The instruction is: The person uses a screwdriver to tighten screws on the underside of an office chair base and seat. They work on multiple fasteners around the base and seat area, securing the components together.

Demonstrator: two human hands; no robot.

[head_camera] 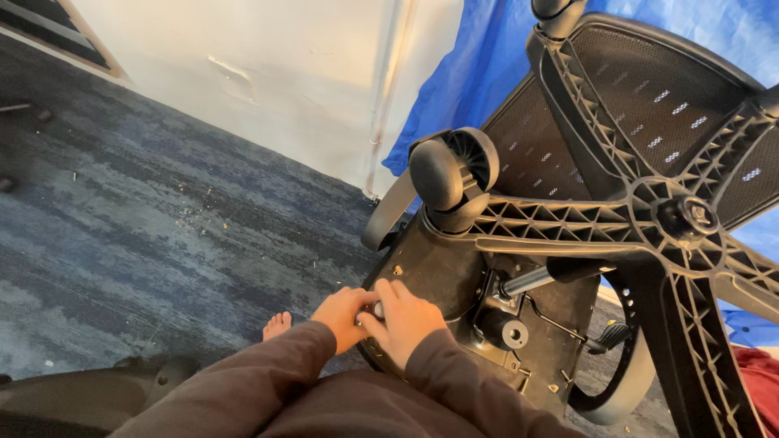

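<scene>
Down at the near edge of the overturned black office chair's seat underside (pixel 454 276), in the head view, both hands meet on one spot. The left hand (pixel 343 315) and the right hand (pixel 406 320) are curled close together around a small pale metal part (pixel 378 309) (a knob or bolt head, too hidden to tell which), fingers narrow and pinching it between them. Dark brown sleeves (pixel 268 381) cover both forearms. A bare foot (pixel 277 325) rests on the blue-grey carpet (pixel 146 219) just left of the seat edge.

Above the hands, the black five-armed plastic base (pixel 686 217) reaches across the picture, with a black twin-wheel caster (pixel 453 174) at the end of its left arm, hanging over the seat. A silver gas-lift cylinder (pixel 527 282) runs from the hub down to the black metal mechanism plate (pixel 519 332). The black mesh backrest (pixel 649 105) lies behind, against a blue plastic sheet (pixel 454 73) and a white wall (pixel 268 73).

Risks, as I judge them: the chair sits tipped on its side and could roll or swing, its base coming toward the hands or the foot. A slipping grip could drop the small part into the littered carpet.
</scene>
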